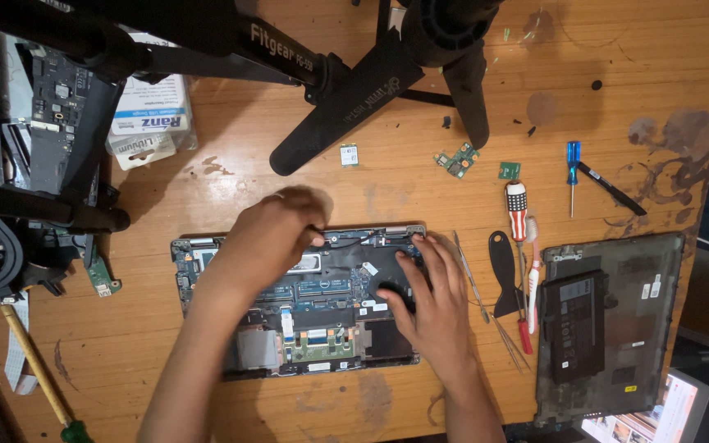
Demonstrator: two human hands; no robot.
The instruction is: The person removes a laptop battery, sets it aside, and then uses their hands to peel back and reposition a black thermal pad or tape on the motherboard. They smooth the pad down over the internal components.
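A worn wooden counter (305,131) fills the view, its orange-brown surface scratched and marked with dark stains (674,156) toward the right. Warm light falls from above, casting soft shadows; the right edge lies dim.

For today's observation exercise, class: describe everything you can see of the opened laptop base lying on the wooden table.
The opened laptop base lies flat on the wooden table, its cover off. Inside show a blue-green circuit board, dark panels, a silvery metal plate, flat ribbon cables and a black round fan. The casing looks like grey metal or plastic. The left hand rests over its upper middle edge; the right hand presses on the fan area at its right side.
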